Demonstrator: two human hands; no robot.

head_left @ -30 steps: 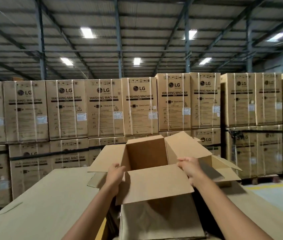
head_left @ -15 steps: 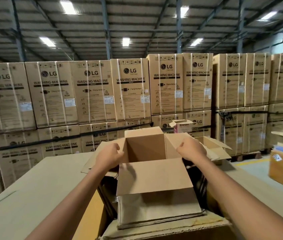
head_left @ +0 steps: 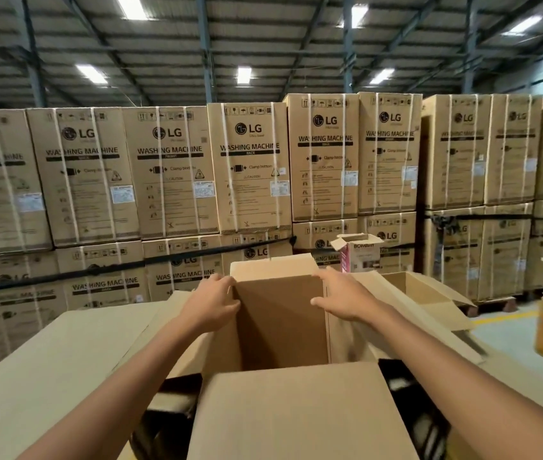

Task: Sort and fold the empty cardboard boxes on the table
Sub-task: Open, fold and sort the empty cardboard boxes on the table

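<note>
Reaching forward, both bare arms stretch toward the open box [head_left: 280, 323], which sits between the two hands with its near flap folded toward the person. The left hand [head_left: 212, 303] grips the box's left wall at the far corner, fingers curled over the top edge. The right hand [head_left: 346, 297] lies along the right wall's edge, fingers nearly straight and thumb inside; whether it pinches I cannot tell. Left of the left fingers spreads the bench [head_left: 47, 360]; just beyond the right fingers sits a second box [head_left: 409, 287].
</note>
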